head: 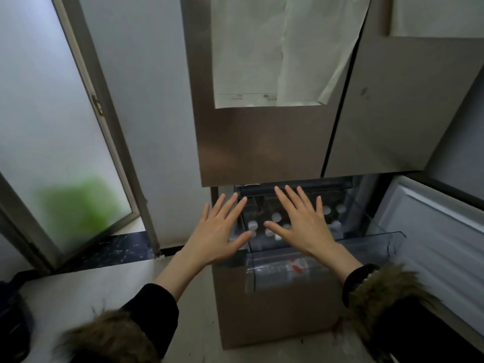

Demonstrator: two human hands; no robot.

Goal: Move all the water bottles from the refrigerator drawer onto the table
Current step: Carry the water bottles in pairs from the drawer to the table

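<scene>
The refrigerator drawer [366, 242] is pulled out below the closed upper doors. Inside it stand several water bottles [276, 217] with white caps, seen from above; my hands cover some of them. My left hand [218, 231] hovers flat over the drawer's left edge, fingers spread and straight, holding nothing. My right hand [301, 221] is spread the same way above the middle of the drawer, empty too. A lower clear bin [275, 271] shows a bottle lying with a red label [298, 264]. No table is in view.
The lower right door [432, 244] of the fridge stands open at the right. A frosted glass door [65, 153] and its frame are at the left, beside a white wall. A dark bag [13, 323] sits on the floor at the bottom left.
</scene>
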